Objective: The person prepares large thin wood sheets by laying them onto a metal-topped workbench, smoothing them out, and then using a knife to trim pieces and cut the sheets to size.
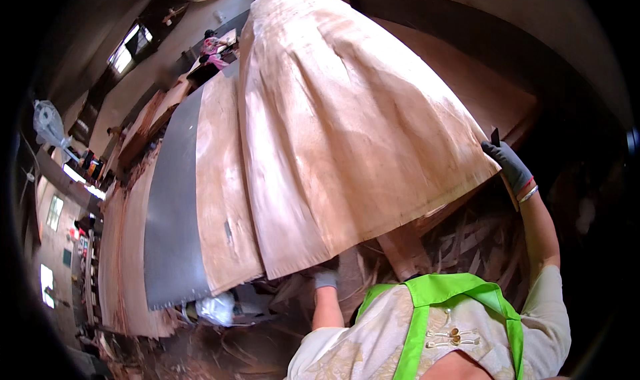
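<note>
Tan veneer (380,147) ripples in folds, right hand (511,167) gripping its edge, left hand (325,279) too hidden to tell.

The broad veneer sheet (380,127), its near right corner in my right grip (511,168), is thin and pale tan, rippling in long folds (glossy where light catches them). Its near edge runs slightly ragged; its left side seems to overlap a flatter veneer strip (223,200), though shadow muddies the seam.
</note>
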`<state>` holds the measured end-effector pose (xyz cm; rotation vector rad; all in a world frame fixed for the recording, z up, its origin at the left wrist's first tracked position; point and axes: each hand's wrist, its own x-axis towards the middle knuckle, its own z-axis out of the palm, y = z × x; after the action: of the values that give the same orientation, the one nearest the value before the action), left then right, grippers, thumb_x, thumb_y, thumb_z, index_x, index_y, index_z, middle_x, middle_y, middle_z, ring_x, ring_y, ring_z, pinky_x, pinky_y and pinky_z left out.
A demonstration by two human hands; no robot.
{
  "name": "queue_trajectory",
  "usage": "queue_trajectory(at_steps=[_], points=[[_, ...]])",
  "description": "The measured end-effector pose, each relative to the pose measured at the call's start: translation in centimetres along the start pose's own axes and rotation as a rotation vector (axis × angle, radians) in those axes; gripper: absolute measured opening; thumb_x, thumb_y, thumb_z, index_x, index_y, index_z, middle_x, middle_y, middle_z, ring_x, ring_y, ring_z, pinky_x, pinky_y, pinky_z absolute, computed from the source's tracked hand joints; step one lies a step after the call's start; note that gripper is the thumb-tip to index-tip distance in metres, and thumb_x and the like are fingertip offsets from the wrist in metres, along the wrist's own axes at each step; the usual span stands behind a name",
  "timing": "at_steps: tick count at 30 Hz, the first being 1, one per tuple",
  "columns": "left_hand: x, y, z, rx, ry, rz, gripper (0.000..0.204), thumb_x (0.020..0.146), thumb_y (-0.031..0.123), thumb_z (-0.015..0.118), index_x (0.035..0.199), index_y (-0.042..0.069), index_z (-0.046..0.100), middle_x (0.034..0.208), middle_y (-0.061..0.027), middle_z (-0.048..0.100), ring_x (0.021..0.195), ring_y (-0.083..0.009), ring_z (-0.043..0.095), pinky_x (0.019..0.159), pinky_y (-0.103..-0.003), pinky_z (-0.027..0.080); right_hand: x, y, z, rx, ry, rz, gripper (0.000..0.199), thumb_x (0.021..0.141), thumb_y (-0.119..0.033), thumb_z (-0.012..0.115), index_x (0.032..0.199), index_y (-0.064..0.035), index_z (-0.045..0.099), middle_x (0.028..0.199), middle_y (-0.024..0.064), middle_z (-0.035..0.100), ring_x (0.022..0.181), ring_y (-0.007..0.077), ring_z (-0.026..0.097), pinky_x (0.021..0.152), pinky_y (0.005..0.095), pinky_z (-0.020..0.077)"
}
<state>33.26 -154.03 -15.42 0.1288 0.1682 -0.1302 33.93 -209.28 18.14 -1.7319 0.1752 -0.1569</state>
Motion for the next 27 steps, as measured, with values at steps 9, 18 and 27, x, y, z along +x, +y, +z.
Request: queue_trajectory(at_steps=[9, 18, 27], points=[[2.1, -6.4, 10.4, 0.207, 0.471, 0.783, 0.072, 0.088, 0.059, 0.027, 0.138, 0.009, 0.038, 0.141, -0.0112, 0.039, 0.129, -0.0329, 0.036, 0.108, -0.046, 0.027, 9.8, 6.3, -18.8, 0.062, -0.048, 0.055, 0.034, 0.09, -0.028, 0.06, 0.104, 0.0022, 0.064, 0.086, -0.0027, 0.062, 0.077, 0.0079, 0.055, 0.069, 0.0225, 0.0445], [7.7, -10.6, 9.3, 0.598, 0.523, 0.822, 0.06, 0.09, 0.047, 0.036, 0.13, 0.002, 0.045, 0.131, -0.0137, 0.048, 0.12, -0.0313, 0.045, 0.103, -0.044, 0.033, 20.7, 10.2, -29.9, 0.214, -0.025, 0.099, 0.041, 0.09, -0.025, 0.06, 0.12, 0.0023, 0.057, 0.113, 0.0041, 0.057, 0.096, 0.0103, 0.053, 0.084, 0.0246, 0.0424], [15.9, -26.8, 21.4, 0.705, 0.63, 0.888, 0.05, 0.09, 0.033, 0.049, 0.125, -0.002, 0.045, 0.12, -0.0143, 0.054, 0.104, -0.0287, 0.055, 0.088, -0.041, 0.046, 31.7, 14.8, -39.6, -0.072, -0.047, 0.087, 0.049, 0.085, -0.032, 0.066, 0.119, 0.0016, 0.057, 0.101, 0.0007, 0.058, 0.089, 0.0099, 0.051, 0.077, 0.0277, 0.044]])
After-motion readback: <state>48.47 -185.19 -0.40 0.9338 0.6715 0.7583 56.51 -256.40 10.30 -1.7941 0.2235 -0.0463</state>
